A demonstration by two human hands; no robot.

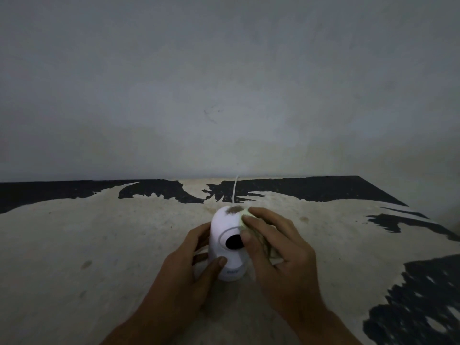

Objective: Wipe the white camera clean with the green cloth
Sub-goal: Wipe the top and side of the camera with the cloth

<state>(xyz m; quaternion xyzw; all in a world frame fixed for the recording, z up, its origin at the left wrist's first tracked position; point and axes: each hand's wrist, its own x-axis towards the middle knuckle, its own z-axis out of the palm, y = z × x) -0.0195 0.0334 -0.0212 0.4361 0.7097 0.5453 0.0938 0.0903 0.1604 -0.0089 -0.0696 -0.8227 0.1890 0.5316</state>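
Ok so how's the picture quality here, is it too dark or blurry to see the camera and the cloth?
Head view: dim overall, wall and table murky; the white camera is the brightest thing, nearly glaring; the green cloth shows only as a pale sliver under the right hand; the left hand is dark but sharp enough; the table's far edge bows from wide-angle distortion.

A pale desk (99,232) with worn black patches spreads out on all sides of the grip. Beyond the grip a thin white cord (235,189) runs back toward a plain grey wall (224,83). A brownish smudge (86,264) marks the desk left of the grip.
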